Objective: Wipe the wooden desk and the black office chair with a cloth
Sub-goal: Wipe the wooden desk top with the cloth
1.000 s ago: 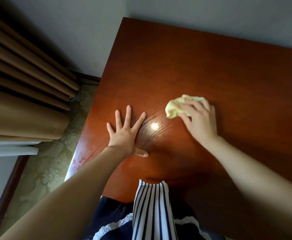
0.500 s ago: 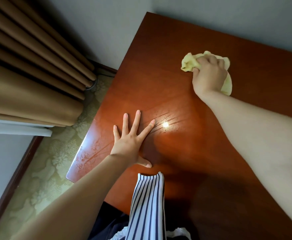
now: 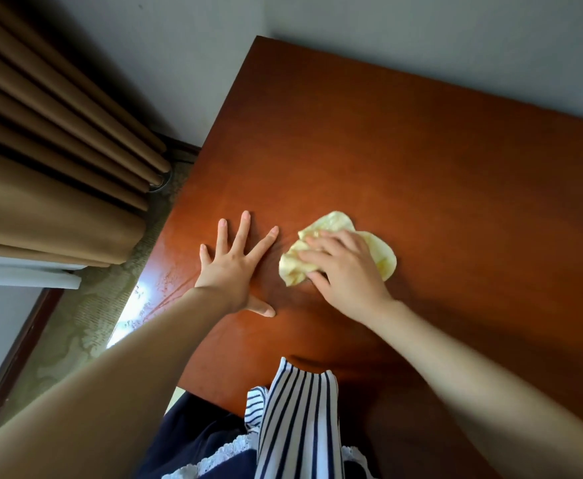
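Note:
The reddish-brown wooden desk fills the middle and right of the head view. A crumpled pale yellow cloth lies on it near the front left. My right hand lies on top of the cloth with its fingers bent over the folds, pressing it to the wood. My left hand rests flat on the desk just left of the cloth, fingers spread and straight. Wet streaks show on the desk by its left edge. The black office chair is not in view.
Brown curtains hang at the left, close to the desk's left edge. A strip of patterned carpet lies between them. A grey wall backs the desk. My striped and dark clothing touches the front edge.
My right hand has pulled the cloth back from the far part of the desk to the near left, next to my left hand. The left hand stayed flat in place.

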`<control>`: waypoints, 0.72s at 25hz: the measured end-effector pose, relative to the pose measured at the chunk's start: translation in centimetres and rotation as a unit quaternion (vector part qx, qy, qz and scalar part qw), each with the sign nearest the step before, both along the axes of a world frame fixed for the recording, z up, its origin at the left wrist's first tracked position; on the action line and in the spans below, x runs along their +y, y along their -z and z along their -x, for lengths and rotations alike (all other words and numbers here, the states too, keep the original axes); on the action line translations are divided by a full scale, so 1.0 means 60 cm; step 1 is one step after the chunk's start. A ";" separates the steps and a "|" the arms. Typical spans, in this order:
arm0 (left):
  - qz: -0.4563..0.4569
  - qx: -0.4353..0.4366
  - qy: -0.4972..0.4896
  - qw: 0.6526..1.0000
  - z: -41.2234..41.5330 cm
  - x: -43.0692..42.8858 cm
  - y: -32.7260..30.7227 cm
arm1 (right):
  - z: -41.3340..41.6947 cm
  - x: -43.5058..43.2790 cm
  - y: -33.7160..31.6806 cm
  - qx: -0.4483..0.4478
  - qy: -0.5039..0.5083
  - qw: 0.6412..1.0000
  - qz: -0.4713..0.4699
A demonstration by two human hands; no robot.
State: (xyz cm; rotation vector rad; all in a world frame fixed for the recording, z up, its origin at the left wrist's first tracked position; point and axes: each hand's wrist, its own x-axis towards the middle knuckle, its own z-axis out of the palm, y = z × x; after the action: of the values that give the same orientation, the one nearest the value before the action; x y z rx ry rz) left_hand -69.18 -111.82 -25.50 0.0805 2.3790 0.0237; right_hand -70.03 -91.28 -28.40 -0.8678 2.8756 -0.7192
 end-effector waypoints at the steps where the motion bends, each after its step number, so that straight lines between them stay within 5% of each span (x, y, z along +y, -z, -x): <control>1: 0.000 0.000 -0.002 1.000 0.000 0.000 -0.001 | -0.016 0.012 0.002 0.007 -0.010 1.000 0.005; 4: 0.002 0.000 -0.005 1.000 -0.001 0.004 -0.004 | -0.027 0.054 0.006 0.043 -0.004 0.999 0.004; 7: 0.005 -0.001 -0.005 1.000 0.000 0.005 -0.004 | 0.016 0.106 0.009 0.058 0.108 0.992 0.013; 13: 0.005 0.000 0.002 1.000 -0.001 0.006 -0.003 | 0.180 0.204 0.011 0.009 0.376 0.926 -0.026; 18: 0.013 0.000 0.000 1.000 0.002 0.002 -0.001 | 0.280 0.151 0.006 -0.040 0.430 0.901 -0.032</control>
State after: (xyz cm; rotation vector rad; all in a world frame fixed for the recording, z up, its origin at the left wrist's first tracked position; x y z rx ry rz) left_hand -69.27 -111.73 -25.43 0.0668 2.3795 -0.0073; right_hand -86.85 -82.24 -28.73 0.5039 3.0935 -0.6483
